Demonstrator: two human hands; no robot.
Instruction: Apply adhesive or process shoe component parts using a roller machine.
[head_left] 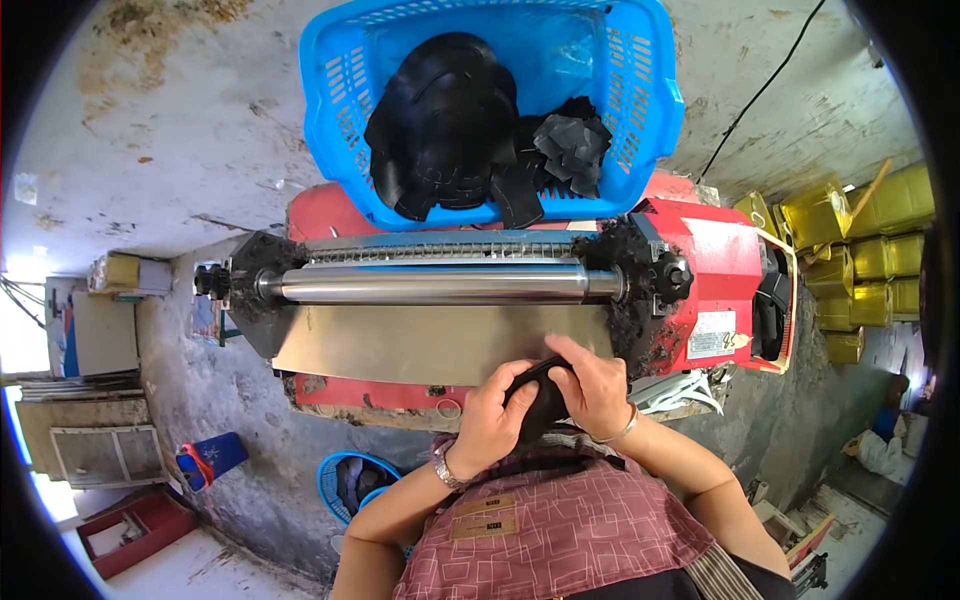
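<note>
Close in front of my body, just off the near edge of a machine's metal feed plate, I hold a dark, flexible black piece that looks like leather. My left hand is closed on its left side, thumb on top. My right hand grips the right side with the thumb, its index finger stretched out over the plate. Whether it is one layer or more I cannot tell. Beyond the plate runs a shiny steel roller between two dark, fluff-covered end brackets.
On the machine's back stands a blue plastic basket with curved black pieces and a bundle of smaller dark pieces. The red housing is at right. A smaller blue basket sits on the floor, left. Yellow tins are stacked far right.
</note>
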